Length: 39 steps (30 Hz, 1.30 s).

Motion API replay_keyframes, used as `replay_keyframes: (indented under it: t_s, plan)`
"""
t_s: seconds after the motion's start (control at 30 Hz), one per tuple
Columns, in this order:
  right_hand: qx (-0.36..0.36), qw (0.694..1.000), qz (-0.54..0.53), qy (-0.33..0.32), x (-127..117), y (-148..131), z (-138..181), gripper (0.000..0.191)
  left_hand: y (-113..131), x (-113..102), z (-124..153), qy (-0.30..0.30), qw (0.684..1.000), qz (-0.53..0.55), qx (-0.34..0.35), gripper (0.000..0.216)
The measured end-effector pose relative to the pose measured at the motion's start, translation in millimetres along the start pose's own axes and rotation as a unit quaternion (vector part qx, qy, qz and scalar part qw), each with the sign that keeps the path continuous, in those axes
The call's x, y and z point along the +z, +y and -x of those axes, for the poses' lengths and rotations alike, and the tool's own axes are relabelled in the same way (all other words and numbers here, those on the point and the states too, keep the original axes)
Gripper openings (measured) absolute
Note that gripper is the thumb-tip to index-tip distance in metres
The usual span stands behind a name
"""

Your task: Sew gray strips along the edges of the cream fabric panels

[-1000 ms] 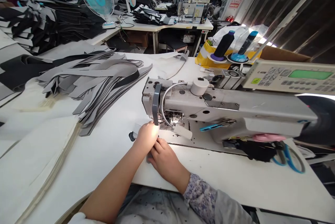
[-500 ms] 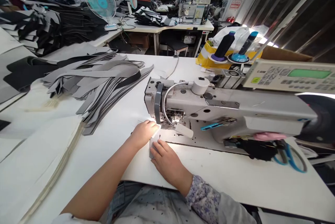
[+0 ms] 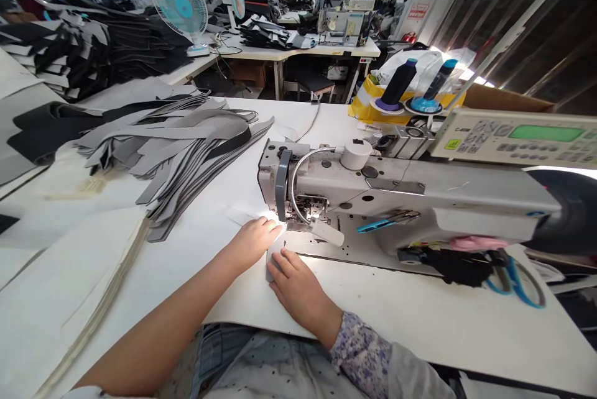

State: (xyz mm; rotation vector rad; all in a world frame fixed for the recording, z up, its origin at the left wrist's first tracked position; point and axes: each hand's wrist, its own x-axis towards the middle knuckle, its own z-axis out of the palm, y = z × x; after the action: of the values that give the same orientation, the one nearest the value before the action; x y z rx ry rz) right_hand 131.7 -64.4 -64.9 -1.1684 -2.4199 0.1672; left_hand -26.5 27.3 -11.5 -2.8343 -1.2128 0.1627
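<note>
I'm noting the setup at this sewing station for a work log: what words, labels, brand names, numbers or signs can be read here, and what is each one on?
Sewing machine control panel: its green display and key labels are too small to read.
Red sign on the pillar: too blurred to read.
No text here is legible.

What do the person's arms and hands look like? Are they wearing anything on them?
The left hand and right hand wear no gloves. The right sleeve is speckled with small purple flowers, then plain grey; the left forearm is bare.
</note>
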Motion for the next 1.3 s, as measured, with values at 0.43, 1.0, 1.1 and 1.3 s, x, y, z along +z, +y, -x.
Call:
replay_keyframes:
  t_s: [0.43, 1.0, 1.1, 1.3]
  plan:
    - [0.032, 0.999, -0.009, 0.005, 12, 17, -19, 0.022, 11, 16, -11, 0.062, 0.997, 0.014, -0.05, 0.026]
    - [0.041, 0.997, -0.051, 0.028, 18, 25, -23, 0.044, 8, 36, -37, 0.105, 0.971, 0.039, -0.21, 0.024]
    - [0.047, 0.997, -0.048, 0.026, 19, 24, -20, 0.044, 3, 39, -47, 0.097, 0.973, 0.06, -0.202, 0.026]
    - [0.049, 0.997, -0.05, 0.029, 19, 23, -17, 0.033, -15, 51, -67, 0.124, 0.965, 0.115, -0.203, 0.026]
